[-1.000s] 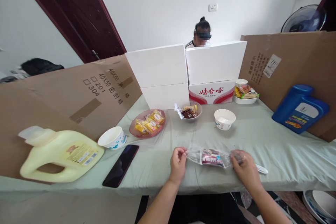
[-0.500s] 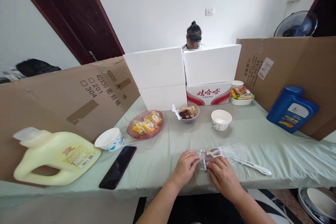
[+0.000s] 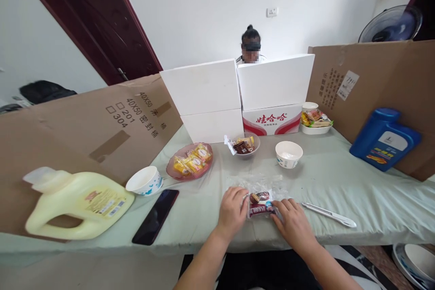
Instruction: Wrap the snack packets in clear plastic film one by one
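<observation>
A small wrapped snack (image 3: pixel 260 204) in a clear plastic bag lies on the pale green tablecloth (image 3: pixel 340 181) near the front edge. My left hand (image 3: pixel 233 212) rests at its left side with fingers curled on the wrapper. At its right side my right hand (image 3: pixel 294 224) presses down on the wrapper with bent fingers. Just right of my right hand lies a white plastic knife (image 3: pixel 329 214).
A yellow jug (image 3: pixel 76 204), a paper bowl (image 3: pixel 145 180) and a black phone (image 3: pixel 155 215) sit left. A pink plate of yellow snacks (image 3: pixel 189 163), a snack bowl (image 3: pixel 244 145) and a white bowl (image 3: pixel 288 154) stand mid-table. Blue jug (image 3: pixel 384 138) right. Cardboard walls, white boxes; a person behind.
The bag was held stretched between both hands above the table a second ago. It now lies folded small on the cloth, with both hands close together on it.
</observation>
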Demonstrator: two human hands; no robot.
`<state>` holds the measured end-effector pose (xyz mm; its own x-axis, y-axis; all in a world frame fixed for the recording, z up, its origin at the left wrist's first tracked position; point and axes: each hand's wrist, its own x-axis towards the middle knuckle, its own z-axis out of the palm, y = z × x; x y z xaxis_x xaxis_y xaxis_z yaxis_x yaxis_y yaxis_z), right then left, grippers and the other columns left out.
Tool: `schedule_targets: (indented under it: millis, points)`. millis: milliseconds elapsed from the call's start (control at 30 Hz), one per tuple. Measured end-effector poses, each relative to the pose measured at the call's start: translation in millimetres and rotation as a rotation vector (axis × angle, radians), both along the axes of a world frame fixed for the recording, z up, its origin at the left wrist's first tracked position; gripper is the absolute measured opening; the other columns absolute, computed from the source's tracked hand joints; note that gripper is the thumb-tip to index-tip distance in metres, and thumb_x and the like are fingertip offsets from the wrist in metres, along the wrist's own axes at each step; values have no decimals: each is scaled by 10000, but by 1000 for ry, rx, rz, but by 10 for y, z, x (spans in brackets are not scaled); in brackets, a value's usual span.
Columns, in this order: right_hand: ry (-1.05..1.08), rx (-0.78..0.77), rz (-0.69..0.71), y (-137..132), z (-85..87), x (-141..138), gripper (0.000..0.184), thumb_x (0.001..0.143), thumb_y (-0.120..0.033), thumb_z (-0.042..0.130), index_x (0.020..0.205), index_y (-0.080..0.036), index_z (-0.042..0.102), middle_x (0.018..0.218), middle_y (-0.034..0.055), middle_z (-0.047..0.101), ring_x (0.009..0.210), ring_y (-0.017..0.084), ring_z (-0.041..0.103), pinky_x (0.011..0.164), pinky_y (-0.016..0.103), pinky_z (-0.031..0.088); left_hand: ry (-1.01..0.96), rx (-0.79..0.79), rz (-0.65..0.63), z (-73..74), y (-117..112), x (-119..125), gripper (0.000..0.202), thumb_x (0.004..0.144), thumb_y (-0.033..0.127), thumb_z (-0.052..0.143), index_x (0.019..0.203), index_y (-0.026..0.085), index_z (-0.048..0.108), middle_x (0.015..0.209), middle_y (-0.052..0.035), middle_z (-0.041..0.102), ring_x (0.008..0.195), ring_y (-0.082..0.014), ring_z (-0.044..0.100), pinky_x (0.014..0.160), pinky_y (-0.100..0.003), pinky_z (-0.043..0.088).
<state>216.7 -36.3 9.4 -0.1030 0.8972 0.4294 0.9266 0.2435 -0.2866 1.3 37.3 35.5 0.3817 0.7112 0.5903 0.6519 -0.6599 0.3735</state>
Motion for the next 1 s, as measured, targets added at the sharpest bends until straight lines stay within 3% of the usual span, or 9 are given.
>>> schedule_targets:
  millis: [133,333,467,533,633,767,833,900,1000]
  points:
    - [43,122,84,-110,112,43,113,870,-266,574,968,-222,608,889,52,619,937,239,557,903,439,421,232,-160,-10,-83,-14,73,454,875,301,567,1309,189,496,1244,-122,596,1191,-306,513,1010,-524,392]
    - [147,90,232,-213,168,176,105,920,-246,499,963,-233,593,740,-2,598,747,166,582,963,436,428,131,-226,-68,-98,-45,-39,211,865,119,477,893,207,666,884,-63,642,885,-216,595,838,-397,498]
    - [276,120,70,75,115,229,228,938,-312,450,1095,-220,586,1049,99,636,1007,239,590,892,425,470,138,-242,-90,-108,67,13,420,840,86,466,1233,199,560,1298,-103,555,1233,-264,481,1014,-472,423]
    - [301,6,0,300,98,247,331,931,-364,441,1180,-184,563,1080,124,646,1045,262,590,880,436,473,184,-245,-99,-130,202,78,518,823,60,463,1322,195,495,1338,-103,537,1277,-272,446,1051,-509,381]
    - [280,-230,12,501,128,260,400,901,-400,466,1204,-160,568,825,61,687,812,229,648,766,388,495,172,-210,-124,-109,334,140,432,796,32,465,1169,190,615,1077,-87,655,1074,-243,566,961,-471,452]
    - [264,-245,144,247,262,265,297,869,-314,518,1131,-219,623,778,24,675,790,202,642,796,362,478,40,-130,-113,124,115,-8,274,822,70,461,897,190,696,826,-73,632,870,-221,580,819,-404,496]
    - [293,-300,279,7,358,283,257,875,-282,523,1106,-258,632,828,19,680,827,193,641,791,333,484,56,-249,-233,309,-112,-165,262,828,92,487,881,220,710,831,-58,638,856,-205,597,799,-356,503]
    - [348,-420,395,-162,455,317,209,881,-289,539,1062,-293,644,842,-6,685,786,164,642,724,277,495,168,-517,-534,483,-313,-302,213,829,162,577,926,274,730,845,-23,668,813,-175,633,753,-280,517]
    - [405,-385,339,-143,573,335,177,925,-336,491,953,-277,655,847,-3,678,755,145,630,678,253,490,267,-761,-784,613,-433,-341,226,807,302,678,1029,297,722,868,-5,706,784,-169,663,732,-245,521]
